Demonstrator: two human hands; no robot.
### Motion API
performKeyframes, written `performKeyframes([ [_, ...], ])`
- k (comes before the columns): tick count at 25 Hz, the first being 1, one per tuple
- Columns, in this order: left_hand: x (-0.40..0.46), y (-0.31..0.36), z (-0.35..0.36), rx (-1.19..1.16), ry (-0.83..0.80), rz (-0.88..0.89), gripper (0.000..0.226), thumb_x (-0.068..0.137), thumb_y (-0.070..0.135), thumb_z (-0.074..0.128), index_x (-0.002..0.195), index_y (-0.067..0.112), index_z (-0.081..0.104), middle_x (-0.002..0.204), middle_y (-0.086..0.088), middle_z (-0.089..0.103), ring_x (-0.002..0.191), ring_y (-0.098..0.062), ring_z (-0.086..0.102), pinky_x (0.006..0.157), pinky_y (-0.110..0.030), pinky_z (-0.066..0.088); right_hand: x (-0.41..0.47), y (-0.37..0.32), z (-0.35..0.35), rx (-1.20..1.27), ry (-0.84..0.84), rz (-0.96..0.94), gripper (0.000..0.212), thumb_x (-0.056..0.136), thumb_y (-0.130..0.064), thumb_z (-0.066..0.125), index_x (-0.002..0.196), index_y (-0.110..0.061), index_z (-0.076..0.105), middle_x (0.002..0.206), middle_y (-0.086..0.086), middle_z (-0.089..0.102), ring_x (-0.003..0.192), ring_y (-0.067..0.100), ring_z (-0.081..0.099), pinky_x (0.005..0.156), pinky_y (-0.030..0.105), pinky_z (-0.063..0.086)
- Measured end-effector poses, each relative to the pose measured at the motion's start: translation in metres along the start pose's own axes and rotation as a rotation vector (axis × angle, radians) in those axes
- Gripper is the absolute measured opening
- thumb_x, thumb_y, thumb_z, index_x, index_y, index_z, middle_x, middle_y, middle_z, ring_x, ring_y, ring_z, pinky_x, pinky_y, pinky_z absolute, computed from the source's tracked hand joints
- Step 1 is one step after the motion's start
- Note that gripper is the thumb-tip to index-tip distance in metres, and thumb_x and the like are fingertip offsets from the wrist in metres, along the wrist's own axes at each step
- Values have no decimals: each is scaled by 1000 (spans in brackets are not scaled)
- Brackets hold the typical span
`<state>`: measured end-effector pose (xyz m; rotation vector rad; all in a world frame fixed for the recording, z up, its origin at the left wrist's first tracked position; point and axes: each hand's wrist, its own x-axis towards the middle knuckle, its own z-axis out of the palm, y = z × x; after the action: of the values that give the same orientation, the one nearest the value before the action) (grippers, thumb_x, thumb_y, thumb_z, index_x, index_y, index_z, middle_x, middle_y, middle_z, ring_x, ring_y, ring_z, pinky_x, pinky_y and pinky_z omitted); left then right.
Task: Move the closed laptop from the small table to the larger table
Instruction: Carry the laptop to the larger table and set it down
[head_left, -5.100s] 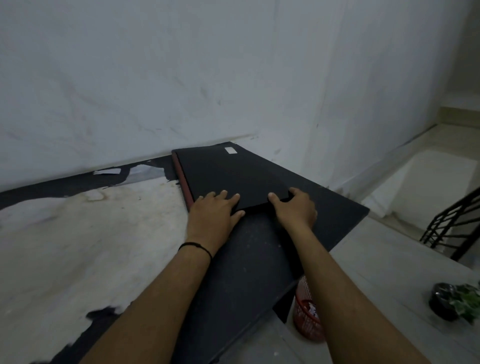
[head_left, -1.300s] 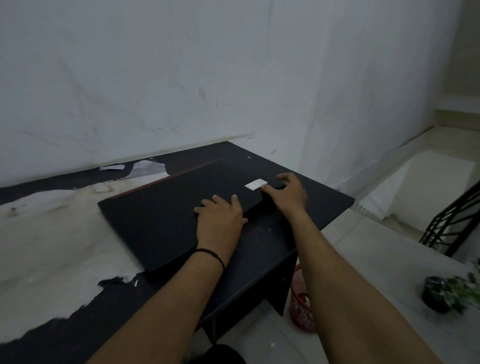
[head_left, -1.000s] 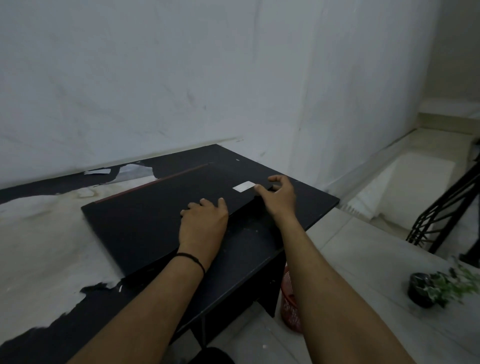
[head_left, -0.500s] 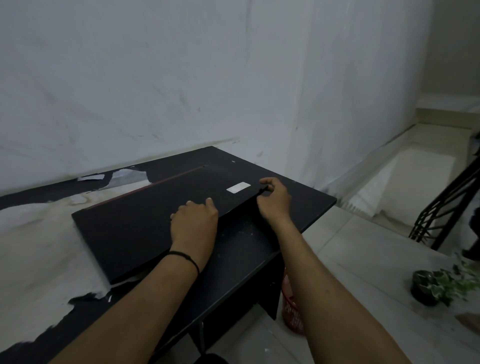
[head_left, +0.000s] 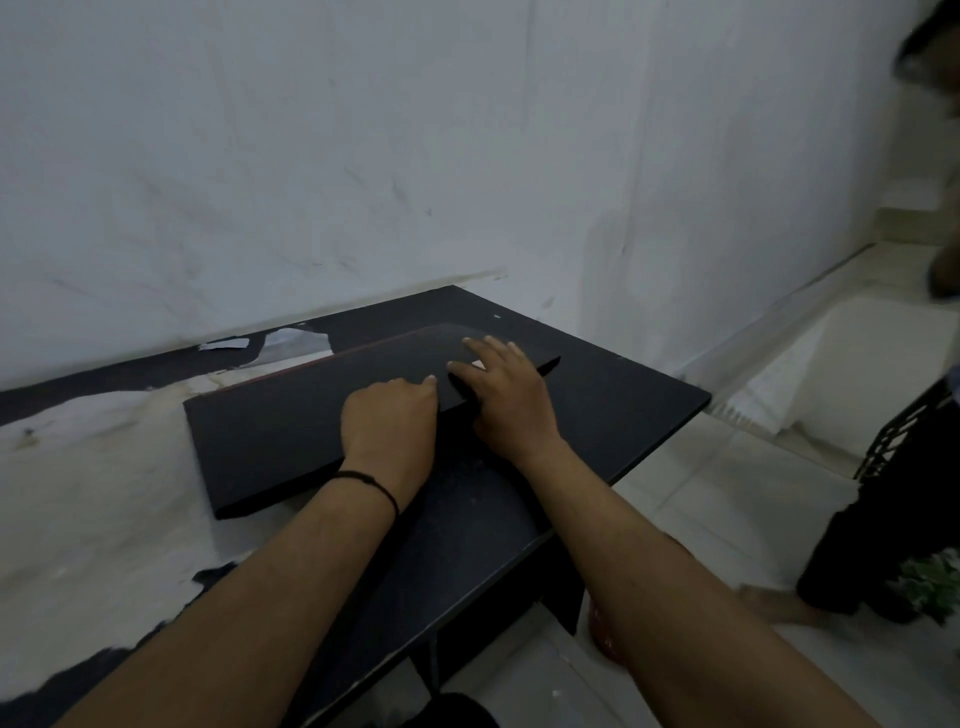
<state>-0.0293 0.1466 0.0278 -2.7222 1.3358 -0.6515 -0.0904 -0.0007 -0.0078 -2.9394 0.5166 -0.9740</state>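
The closed black laptop (head_left: 291, 431) lies flat across the seam between two tables. Its left part rests on the larger table (head_left: 93, 483), whose top is white and peeling. Its right end is still over the small black table (head_left: 597, 395). My left hand (head_left: 389, 421), with a black band at the wrist, is curled over the laptop's near edge. My right hand (head_left: 504, 395) lies on the lid at the right end, fingers spread, thumb at the near edge, hiding the white sticker.
A white wall runs close behind both tables. Another person's dark-trousered leg (head_left: 883, 519) and bare foot (head_left: 774, 603) stand on the tiled floor at right, by a black railing (head_left: 904, 421) and a potted plant (head_left: 930, 582). A red basket (head_left: 602, 629) sits under the small table.
The laptop has slid further left onto the larger table. My right hand moved from the laptop's corner onto the lid, covering the sticker. A person has stepped into view at right.
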Motion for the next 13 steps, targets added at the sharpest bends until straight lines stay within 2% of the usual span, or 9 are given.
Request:
performKeyframes([
  [2, -11, -1, 6, -26, -26, -61, 61, 95, 21, 59, 152, 21, 37, 122, -9, 64, 105, -30, 64, 73, -36, 48, -1, -3, 3, 9, -6, 14, 60, 69, -4, 76, 127, -16, 66, 145, 15, 53, 133, 38, 47, 109, 52, 38],
  [5, -27, -9, 20, 26, -26, -171, 64, 95, 20, 57, 154, 17, 31, 134, -17, 54, 115, -38, 56, 89, -48, 51, -2, -3, 4, -1, 7, 6, 68, 63, -9, 78, 128, -17, 65, 144, 14, 54, 128, 37, 53, 98, 49, 49],
  [7, -29, -18, 24, 43, -11, -185, 66, 93, 19, 58, 153, 16, 32, 139, -21, 50, 118, -40, 54, 91, -52, 51, -1, -4, 4, -34, 7, 4, 72, 64, -13, 77, 134, -18, 60, 147, 14, 51, 133, 38, 48, 103, 52, 45],
  [10, -31, -22, 28, 59, -30, -163, 67, 96, 16, 55, 157, 15, 27, 142, -26, 49, 122, -44, 53, 95, -57, 49, 0, -6, 5, -139, -77, -46, 78, 72, -19, 73, 145, -23, 47, 158, 12, 35, 145, 37, 29, 117, 55, 26],
  [11, -30, -21, 28, 70, -33, -153, 66, 97, 15, 53, 157, 15, 25, 142, -28, 48, 123, -45, 53, 96, -59, 49, 1, -6, 4, -141, -92, -58, 77, 74, -17, 72, 147, -24, 45, 158, 12, 34, 145, 36, 30, 117, 53, 26],
  [13, -28, -22, 27, 78, -45, -144, 63, 100, 14, 49, 158, 14, 24, 144, -30, 46, 125, -47, 52, 99, -63, 46, 3, -8, 3, -148, -134, -71, 74, 77, -12, 69, 146, -25, 46, 155, 11, 41, 137, 34, 43, 111, 48, 35],
])
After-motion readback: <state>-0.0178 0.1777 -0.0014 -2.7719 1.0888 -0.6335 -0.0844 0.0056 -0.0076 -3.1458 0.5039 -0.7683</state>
